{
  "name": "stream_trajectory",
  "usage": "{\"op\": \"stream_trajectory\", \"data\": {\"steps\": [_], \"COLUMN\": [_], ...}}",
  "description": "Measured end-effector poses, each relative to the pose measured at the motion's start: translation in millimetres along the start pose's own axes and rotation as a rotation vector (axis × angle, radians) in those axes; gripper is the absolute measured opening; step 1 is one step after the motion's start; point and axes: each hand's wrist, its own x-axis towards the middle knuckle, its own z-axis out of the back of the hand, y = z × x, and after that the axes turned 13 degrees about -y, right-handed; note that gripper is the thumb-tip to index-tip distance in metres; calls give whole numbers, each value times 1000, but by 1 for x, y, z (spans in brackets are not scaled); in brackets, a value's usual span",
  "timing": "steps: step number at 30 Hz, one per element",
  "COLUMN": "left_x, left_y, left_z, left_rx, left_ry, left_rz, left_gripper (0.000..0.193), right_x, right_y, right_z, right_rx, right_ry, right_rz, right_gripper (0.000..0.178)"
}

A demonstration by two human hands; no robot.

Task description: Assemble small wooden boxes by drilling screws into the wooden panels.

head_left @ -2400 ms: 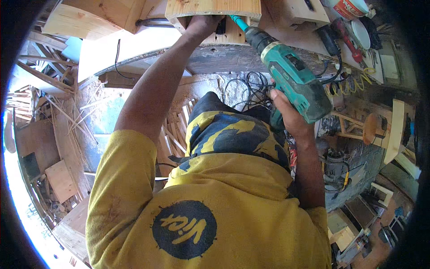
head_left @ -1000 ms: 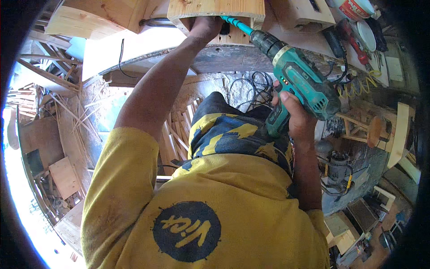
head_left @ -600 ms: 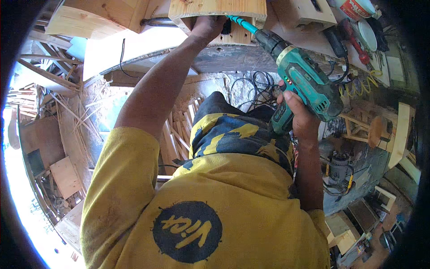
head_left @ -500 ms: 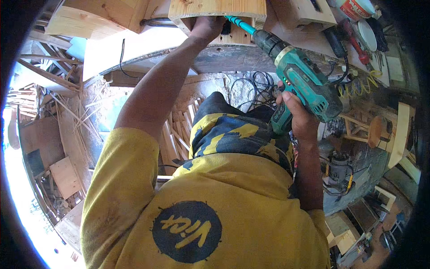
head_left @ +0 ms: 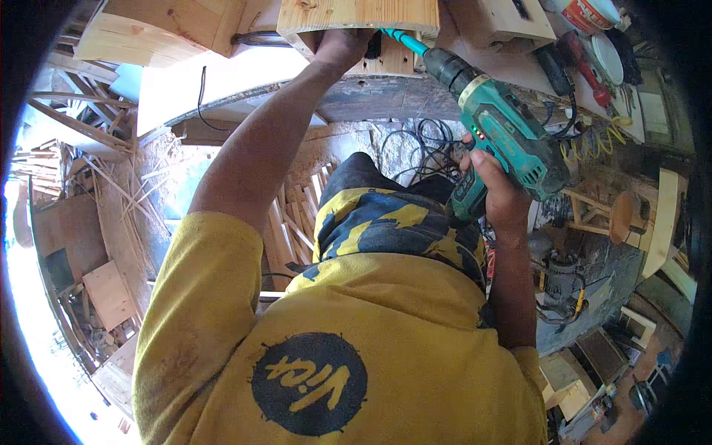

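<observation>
Holding one teal drill [head_left: 513, 143]

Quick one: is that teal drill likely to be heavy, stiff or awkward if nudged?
The drill is probably fairly heavy for its size, given its bulky body. It should be stiff, since the casing looks hard. The teal shaft sticks out well ahead of the chuck, so a sideways nudge might twist it in the right hand.

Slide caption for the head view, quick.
Right grip holding a teal drill, left grip partly inside a wooden box.
</observation>
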Motion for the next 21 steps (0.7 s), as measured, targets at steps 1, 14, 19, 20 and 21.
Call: {"op": "stream_trajectory", "data": {"steps": [1,14,19,20,21], "left_x": [0,0,0,-2,-3], "left_y": [4,15,29,27,26], "left_z": [-1,-5,-9,-9,-8], "left_rx": [1,702,631,435,239], "left_ry": [1,119,102,37,-28], "left_rz": [-2,-497,-378,-272,-166], "left_gripper": [23,30,37,35,33], "right_x": [0,-2,2,0,0], "right_y": [2,13,16,12,10], "right_z": [-2,-4,0,-1,-1], "right_rx": [2,176,84,80,76], "right_ry": [-1,-108,-65,-75,-84], "right_rz": [0,-213,-162,-149,-136], "right_gripper": [28,27,26,26,25]}}
